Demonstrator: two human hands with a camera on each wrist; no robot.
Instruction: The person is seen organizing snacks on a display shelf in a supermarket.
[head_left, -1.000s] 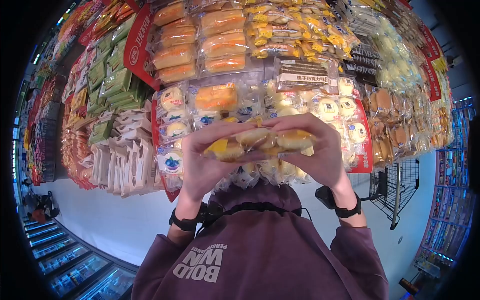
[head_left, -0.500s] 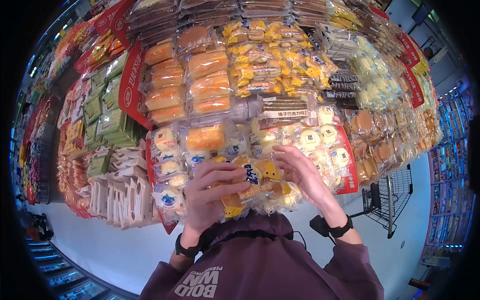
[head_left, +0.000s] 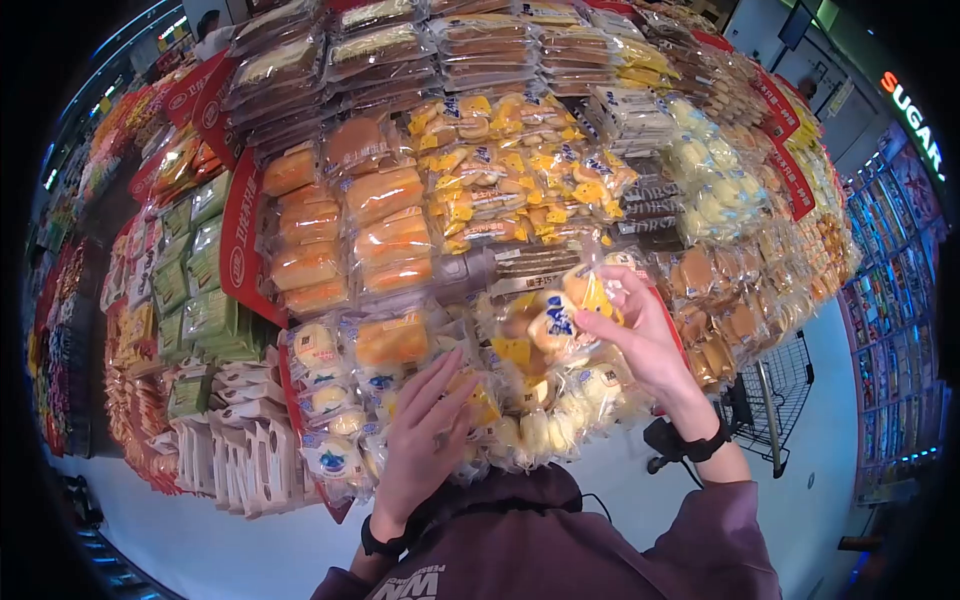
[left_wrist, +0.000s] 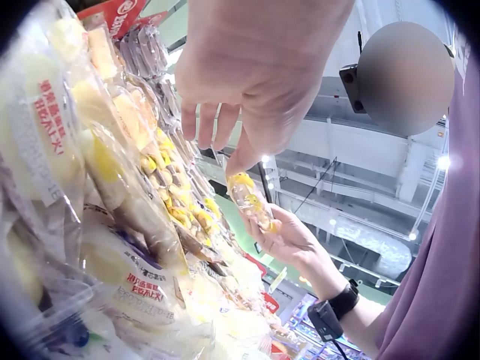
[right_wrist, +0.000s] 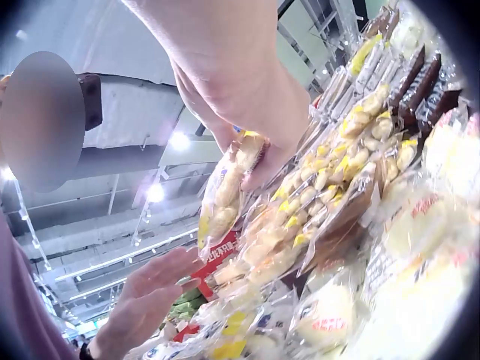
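My right hand (head_left: 648,335) pinches a clear bag of small bread rolls (head_left: 553,327) with yellow printing, thumb on its near face. The bag is raised above the front of the display, tilted, and part of it is blurred. In the right wrist view the bread bag (right_wrist: 223,196) hangs from that hand's fingers. My left hand (head_left: 425,435) is apart from the bag, its fingers extended over wrapped cakes at the lower left. Seen from the left wrist, those fingers hold nothing, and the bread bag (left_wrist: 251,204) is beyond them.
Matching yellow bread bags (head_left: 480,185) are stacked at the middle of the display. Long orange-topped loaves (head_left: 385,190) lie left of them, and round wrapped cakes (head_left: 330,400) fill the front. A red divider (head_left: 240,240) stands at left. A shopping cart (head_left: 780,400) is at the right.
Both hands gripped the bag at first. My left hand has since let go and moved down-left, while the right hand has taken the bag and carried it rightward. The head view has tilted up.
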